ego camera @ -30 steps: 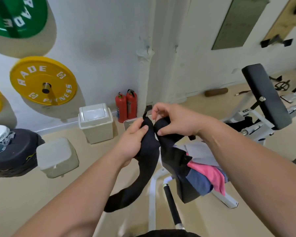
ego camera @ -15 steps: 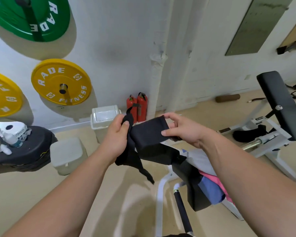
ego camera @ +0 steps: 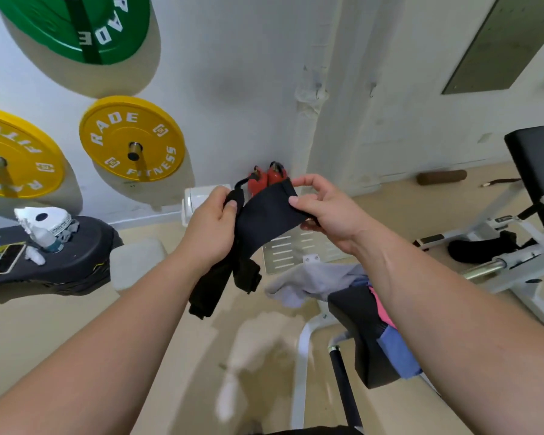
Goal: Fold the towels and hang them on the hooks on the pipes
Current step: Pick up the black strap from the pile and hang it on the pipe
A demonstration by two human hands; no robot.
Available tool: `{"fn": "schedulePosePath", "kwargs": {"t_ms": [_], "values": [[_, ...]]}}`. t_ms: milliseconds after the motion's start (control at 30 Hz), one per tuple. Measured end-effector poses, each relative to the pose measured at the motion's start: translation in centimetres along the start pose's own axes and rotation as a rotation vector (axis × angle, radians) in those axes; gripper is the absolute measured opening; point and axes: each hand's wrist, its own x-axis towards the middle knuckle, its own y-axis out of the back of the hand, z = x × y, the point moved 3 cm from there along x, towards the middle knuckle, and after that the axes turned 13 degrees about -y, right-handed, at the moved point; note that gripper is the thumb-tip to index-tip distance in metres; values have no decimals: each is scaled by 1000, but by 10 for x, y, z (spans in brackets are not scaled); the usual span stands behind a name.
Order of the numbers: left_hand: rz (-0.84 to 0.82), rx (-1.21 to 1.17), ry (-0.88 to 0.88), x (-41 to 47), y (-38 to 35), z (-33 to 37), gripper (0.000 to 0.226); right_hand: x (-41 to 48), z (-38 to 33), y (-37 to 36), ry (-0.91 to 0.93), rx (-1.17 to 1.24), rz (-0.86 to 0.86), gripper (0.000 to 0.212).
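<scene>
Our left hand [ego camera: 211,227] grips the bunched end of the black towel [ego camera: 266,215]; our right hand [ego camera: 324,211] pinches its other edge, the cloth stretched between them.

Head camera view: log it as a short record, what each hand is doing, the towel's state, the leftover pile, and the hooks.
left hand: grips the bunched end of the black towel
right hand: pinches the towel's opposite edge
towel state: held between both hands, one end hanging below the left hand
towel pile: grey, pink and blue cloths under the right forearm
hooks: two on the pipes, nothing hanging on them
</scene>
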Motion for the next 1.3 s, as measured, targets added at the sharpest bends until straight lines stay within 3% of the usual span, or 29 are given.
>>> {"fn": "schedulePosePath", "kwargs": {"t_ms": [200, 333, 433, 567, 800, 933, 1067, 1133, 1300], "values": [[-102, 42, 88, -8, -66, -21, 19, 12, 89, 41, -224, -78, 119, 24], [-104, 136, 194, -10, -99, -42, 18, 21, 140, 66, -334, -109, 54, 30], [-154, 147, 265, -18, -121, -54, 19, 28, 163, 76, -318, -115, -61, 32], [-177, 134, 350, -29, -139, -66, 20, 43, 179, 90, -212, -218, -31, 28], [-160, 26, 412, -27, -126, -85, 19, 62, 160, 84, -5, -257, 89, 5], [-152, -37, 419, -8, -96, -118, 21, 80, 137, 51, 11, -257, 85, 10], [-169, -118, 425, 9, -55, -146, 19, 92, 112, 3, 22, -406, 104, 6], [-180, -172, 428, 20, -27, -156, 18, 94, 95, -23, -3, -372, 150, 14], [-124, -210, 374, 45, 21, -157, 17, 96, 58, -56, 38, -380, 304, 5]]}}
